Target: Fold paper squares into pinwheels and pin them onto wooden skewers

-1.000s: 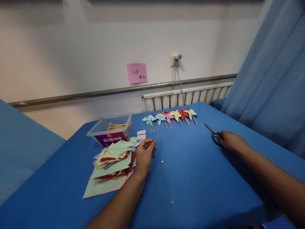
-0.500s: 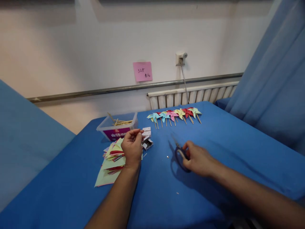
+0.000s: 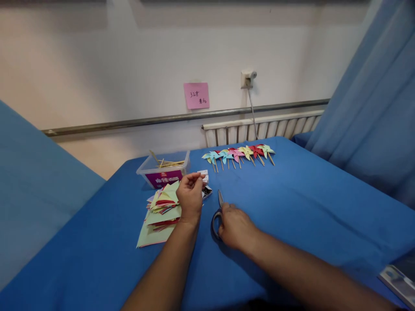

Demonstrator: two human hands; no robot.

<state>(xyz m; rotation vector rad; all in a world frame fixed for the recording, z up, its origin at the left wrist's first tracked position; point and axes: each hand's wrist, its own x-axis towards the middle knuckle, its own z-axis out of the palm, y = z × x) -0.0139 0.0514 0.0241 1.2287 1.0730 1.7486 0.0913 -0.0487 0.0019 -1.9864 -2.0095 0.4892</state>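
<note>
Grey-handled steel scissors: on blue tabletop, blades pointing away toward the wall, right hand gripping handles. Left hand: fingers pinched, contents indiscernible. Open cloth rightward.

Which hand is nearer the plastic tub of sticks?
Left. The left hand is raised just in front of the tub, over the paper stack. The right hand is farther back, on the scissors.

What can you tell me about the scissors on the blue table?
The scissors have a dark looped handle and a short grey metal blade that points away from the person, blades closed as far as can be seen. They lie flat on the blue cloth, right of the paper pile. The right hand rests on the handle, covering part of it.
</note>
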